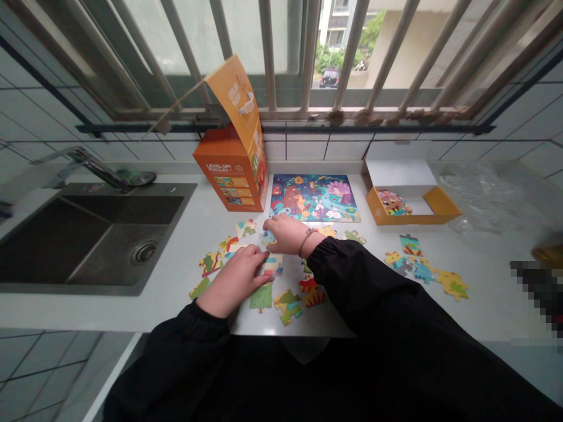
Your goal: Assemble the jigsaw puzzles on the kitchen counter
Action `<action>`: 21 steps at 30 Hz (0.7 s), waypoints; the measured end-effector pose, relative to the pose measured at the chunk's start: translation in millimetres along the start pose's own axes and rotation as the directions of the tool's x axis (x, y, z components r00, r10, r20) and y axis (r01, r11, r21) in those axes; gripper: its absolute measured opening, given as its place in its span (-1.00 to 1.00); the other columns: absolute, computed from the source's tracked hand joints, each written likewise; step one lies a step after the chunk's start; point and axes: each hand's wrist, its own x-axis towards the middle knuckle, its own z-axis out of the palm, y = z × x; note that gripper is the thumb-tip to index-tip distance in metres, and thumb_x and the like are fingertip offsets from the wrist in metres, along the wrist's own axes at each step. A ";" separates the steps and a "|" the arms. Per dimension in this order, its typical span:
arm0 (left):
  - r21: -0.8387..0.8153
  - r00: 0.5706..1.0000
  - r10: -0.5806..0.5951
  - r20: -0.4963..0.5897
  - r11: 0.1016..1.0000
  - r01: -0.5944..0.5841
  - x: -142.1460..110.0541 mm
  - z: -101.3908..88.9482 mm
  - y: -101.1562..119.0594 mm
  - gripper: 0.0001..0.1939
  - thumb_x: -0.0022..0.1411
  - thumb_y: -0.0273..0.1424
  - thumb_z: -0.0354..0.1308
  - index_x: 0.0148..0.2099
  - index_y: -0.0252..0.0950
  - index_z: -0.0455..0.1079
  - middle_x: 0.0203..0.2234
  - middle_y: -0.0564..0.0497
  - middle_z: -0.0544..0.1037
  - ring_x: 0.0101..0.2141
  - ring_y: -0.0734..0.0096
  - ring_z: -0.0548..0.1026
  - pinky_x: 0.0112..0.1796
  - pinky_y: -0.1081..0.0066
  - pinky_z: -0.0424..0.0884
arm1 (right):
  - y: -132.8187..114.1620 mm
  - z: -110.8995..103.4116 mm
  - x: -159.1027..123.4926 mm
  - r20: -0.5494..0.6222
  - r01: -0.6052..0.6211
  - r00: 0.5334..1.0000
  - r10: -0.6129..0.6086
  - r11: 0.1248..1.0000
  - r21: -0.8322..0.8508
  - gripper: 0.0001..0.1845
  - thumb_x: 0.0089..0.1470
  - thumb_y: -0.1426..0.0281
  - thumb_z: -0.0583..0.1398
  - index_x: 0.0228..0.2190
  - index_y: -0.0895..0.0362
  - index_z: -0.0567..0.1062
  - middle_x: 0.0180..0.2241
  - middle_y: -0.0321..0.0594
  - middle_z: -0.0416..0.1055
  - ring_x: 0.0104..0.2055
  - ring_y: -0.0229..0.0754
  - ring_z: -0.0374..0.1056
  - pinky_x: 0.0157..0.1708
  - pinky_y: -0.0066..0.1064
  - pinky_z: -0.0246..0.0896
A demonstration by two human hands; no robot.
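My right hand (288,234) reaches across the counter with its thumb and forefinger on either side of a small bluish puzzle piece (267,238). Beside it, my left hand (237,276) lies palm down, thumb apart, its fingers resting over light-coloured puzzle pieces (273,265). Around both hands are loose puzzle pieces: a green one (261,298), a green-and-yellow one (288,307), a red-and-orange one (313,293) and one with a green hill (246,228). My hands and right sleeve partly hide several pieces.
Beyond my hands lies a dark blue forest picture puzzle (314,198). An orange puzzle box (233,176) stands behind left, lid raised. At right are an open yellow box (413,218), more puzzle pieces (424,269) and clear plastic wrapping (484,190). A sink (189,205) borders the left.
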 end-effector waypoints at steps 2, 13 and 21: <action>-0.038 1.000 -0.013 -0.006 0.999 0.013 4.7 2.3 -0.5 -0.63 0.28 -0.24 0.43 0.09 -0.22 0.58 -0.12 -0.14 0.53 -0.06 -0.02 0.50 -0.02 0.13 0.40 | 0.8 -0.4 -0.2 -0.005 0.014 1.000 -0.014 1.000 0.010 -0.44 0.14 0.28 0.43 0.10 0.26 0.52 0.01 0.11 0.56 0.09 0.15 0.48 0.11 -0.13 0.32; -0.250 0.996 -0.090 -0.008 0.965 0.085 10.2 -8.6 0.5 -0.78 0.33 -0.21 0.34 -0.17 -0.19 0.41 -0.32 0.06 0.55 -0.30 0.26 0.48 -0.27 0.34 0.30 | 17.4 -21.6 -55.2 -0.224 0.040 0.975 0.002 0.982 0.183 -0.50 0.09 0.43 0.41 0.03 0.17 0.42 0.06 0.01 0.41 0.07 0.03 0.42 0.10 -0.18 0.40; -0.725 0.975 -0.203 0.090 0.657 0.204 7.3 -21.4 27.9 -0.63 0.42 -0.06 0.24 0.04 -0.24 0.47 -0.47 0.11 0.54 -0.41 0.35 0.53 -0.30 0.39 0.41 | -17.2 -13.9 -171.7 -0.398 0.120 0.916 0.039 0.923 0.366 -0.50 0.14 0.48 0.38 0.05 0.00 0.36 0.05 -0.05 0.45 0.10 0.07 0.48 0.07 -0.05 0.52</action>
